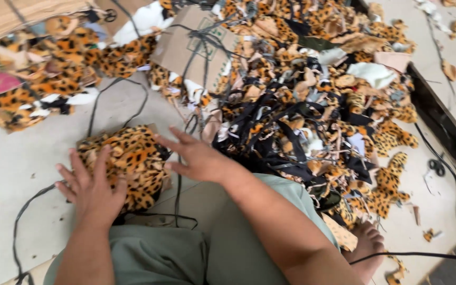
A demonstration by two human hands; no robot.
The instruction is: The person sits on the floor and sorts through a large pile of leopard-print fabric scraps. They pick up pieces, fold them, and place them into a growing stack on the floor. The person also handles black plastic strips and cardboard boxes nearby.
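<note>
Hands both flat, fingers spread, gripping nothing. Left hand (92, 189) presses on leopard-print fabric bundle (130, 161) lying on the floor (6, 169) by the knees. Right hand (196, 155) rests at its right edge; scrap pile (312, 105) just beyond.

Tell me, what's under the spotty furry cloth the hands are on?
The leopard-print cloth lies on the pale floor, under the left hand and right hand. Black cords poke out beside it. Anything underneath is covered.
</note>
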